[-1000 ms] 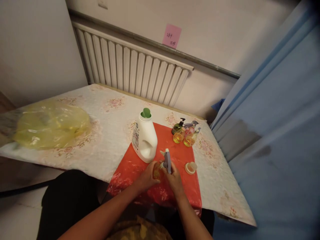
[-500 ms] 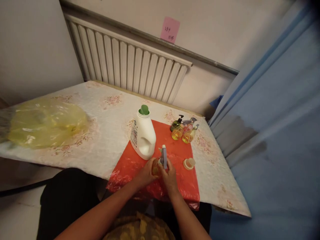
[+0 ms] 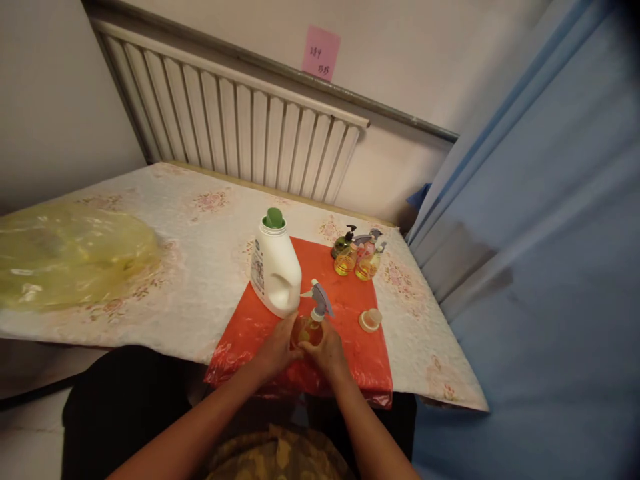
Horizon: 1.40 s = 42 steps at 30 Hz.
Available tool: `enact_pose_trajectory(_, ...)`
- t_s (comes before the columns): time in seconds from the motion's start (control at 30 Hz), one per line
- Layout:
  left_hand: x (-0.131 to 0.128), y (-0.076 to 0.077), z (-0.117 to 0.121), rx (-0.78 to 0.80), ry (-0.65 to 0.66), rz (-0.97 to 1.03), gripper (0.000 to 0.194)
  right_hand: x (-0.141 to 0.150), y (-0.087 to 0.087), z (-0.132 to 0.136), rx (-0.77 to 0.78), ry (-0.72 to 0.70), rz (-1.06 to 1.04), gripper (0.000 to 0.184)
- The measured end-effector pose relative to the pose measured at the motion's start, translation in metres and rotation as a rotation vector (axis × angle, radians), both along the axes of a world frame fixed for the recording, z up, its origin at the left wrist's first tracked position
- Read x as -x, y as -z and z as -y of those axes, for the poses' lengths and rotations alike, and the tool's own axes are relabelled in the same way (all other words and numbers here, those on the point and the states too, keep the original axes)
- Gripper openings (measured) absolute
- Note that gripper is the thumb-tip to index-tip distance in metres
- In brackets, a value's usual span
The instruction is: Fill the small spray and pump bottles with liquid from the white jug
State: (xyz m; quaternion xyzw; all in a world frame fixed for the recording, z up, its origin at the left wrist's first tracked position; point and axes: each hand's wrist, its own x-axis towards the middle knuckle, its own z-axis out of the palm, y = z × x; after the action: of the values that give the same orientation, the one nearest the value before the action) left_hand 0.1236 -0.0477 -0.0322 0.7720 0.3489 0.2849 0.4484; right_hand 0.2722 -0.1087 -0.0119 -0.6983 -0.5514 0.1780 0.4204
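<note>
A small clear spray bottle [image 3: 306,329] of yellow liquid stands on a red plastic sheet [image 3: 345,347] near the table's front edge. Its grey-blue trigger head [image 3: 318,301] points left. My left hand [image 3: 274,348] is wrapped round the bottle's left side. My right hand [image 3: 327,348] grips its right side, just below the trigger head. A white detergent jug [image 3: 275,269] with a green spout stands directly behind the bottle.
Three small bottles of yellow liquid [image 3: 357,253] stand at the red sheet's far right corner. A pale round cap [image 3: 370,320] lies to the right. A yellow plastic bag [image 3: 65,253] sits at the left. A radiator [image 3: 235,127] lines the wall, a blue curtain [image 3: 540,253] hangs right.
The trigger head has turned from edge-on to pointing left. My right hand has slid down from the trigger head to the bottle's side. The view has shifted slightly.
</note>
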Motion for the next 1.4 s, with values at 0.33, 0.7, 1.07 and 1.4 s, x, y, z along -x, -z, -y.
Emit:
enact_pose_trajectory(0.33, 0.075, -0.010, -0.020, -0.280, -0.103, -0.640, 0.028, -0.002, -0.007, -0.004, 0.037, -0.024, -0.006, 0.048)
enact_pose_trajectory(0.7, 0.076, -0.008, -0.014, -0.318, -0.094, -0.709, 0.025, -0.050, -0.023, -0.001, 0.006, 0.175, 0.098, 0.047)
enact_pose_trajectory(1.07, 0.013, 0.017, 0.021, -0.441, 0.301, -0.617, 0.056, -0.063, -0.029, 0.008, -0.011, 0.246, 0.144, 0.049)
enact_pose_trajectory(1.4, 0.031, 0.016, 0.035, -0.447, 0.255, -0.650, 0.053, -0.076, -0.026, 0.009, 0.019, 0.265, 0.167, 0.045)
